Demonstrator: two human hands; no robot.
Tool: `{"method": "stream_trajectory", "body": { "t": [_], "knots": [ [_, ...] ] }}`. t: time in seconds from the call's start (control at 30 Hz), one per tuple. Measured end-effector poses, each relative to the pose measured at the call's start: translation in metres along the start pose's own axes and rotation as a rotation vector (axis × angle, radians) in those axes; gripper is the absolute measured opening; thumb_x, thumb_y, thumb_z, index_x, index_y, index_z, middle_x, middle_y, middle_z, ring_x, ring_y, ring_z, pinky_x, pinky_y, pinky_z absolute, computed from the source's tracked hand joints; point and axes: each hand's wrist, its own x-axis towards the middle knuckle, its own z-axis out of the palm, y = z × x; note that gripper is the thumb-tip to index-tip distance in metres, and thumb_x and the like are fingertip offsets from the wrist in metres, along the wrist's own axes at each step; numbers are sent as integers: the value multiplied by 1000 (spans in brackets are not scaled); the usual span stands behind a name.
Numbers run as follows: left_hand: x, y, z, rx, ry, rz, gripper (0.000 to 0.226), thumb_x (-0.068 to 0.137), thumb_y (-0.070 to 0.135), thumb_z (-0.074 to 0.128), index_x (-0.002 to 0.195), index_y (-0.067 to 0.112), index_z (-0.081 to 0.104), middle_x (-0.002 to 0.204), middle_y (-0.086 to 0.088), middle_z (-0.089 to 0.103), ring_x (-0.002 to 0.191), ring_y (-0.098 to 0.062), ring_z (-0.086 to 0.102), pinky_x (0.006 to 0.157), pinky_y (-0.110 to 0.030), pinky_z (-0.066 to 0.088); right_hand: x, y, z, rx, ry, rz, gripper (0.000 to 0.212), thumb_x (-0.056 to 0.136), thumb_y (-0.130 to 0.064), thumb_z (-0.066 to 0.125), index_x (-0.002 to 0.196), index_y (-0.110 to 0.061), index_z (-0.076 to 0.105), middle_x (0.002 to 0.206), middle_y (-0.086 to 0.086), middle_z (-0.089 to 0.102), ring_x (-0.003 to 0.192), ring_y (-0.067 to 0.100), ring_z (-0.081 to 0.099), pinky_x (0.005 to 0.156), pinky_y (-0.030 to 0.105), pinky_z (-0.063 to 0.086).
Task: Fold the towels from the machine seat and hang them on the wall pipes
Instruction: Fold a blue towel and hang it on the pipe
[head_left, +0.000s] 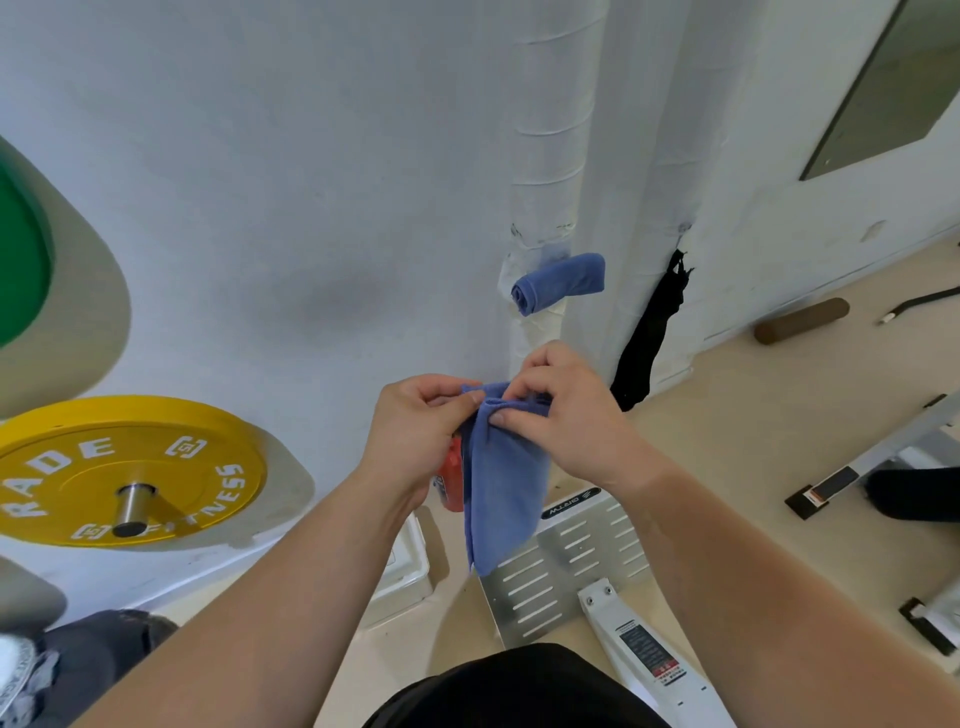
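Blue towel (501, 493) hangs folded lengthwise — rolled towel (558, 280) on white pipe (550, 130)

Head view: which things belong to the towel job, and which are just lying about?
Job: blue towel pinched by left hand and right hand; rolled towel at the wall pipe.
Lying about: yellow weight plate, red bottle, black cloth, brown roller, metal footplate.

Bright, soft light; perhaps edge-warped.
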Motion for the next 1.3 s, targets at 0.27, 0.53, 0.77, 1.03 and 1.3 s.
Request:
{"method": "stream_trajectory", "body": {
  "t": [0.27,0.53,0.77,1.03,1.3],
  "knots": [
    [-1,0,2,34,-78,17,12,92,10,69,95,8,80,91,-11,79,81,-20,72,83,-42,58,3,1,0,-11,81,-24,22,75,-33,86,70,-31,64,92,-15,49,92,12,55,80,24,45],
    [-2,3,1,124,-82,121,15,87,0,72,94,12,79,87,-3,80,86,-15,76,84,-29,60,5,7,-3,-50,30,-47,17,78,-35,82,75,-28,67,116,-10,56,116,11,49,99,34,44],
    [13,5,-18,134,-23,110,15,97,3,60,96,12,72,79,7,74,74,-1,66,70,-15,53,8,34,-31,-529,-157,14,15,83,-46,75,87,-31,71,141,-4,52,131,22,42,100,35,32],
    [28,-3,-31,224,37,105,15,98,5,57,94,11,70,77,7,71,73,-4,63,76,-24,51,11,31,-45,-169,-95,91,17,81,-20,72,73,-25,57,72,-9,64,69,14,57,70,35,51],
    [30,7,-34,334,-94,96,26,88,-9,54,92,13,68,82,-16,71,73,-18,62,71,-32,51,10,6,-36,345,-41,213,24,89,-10,71,87,-22,50,67,0,64,64,14,53,63,27,43]
  ]
}}
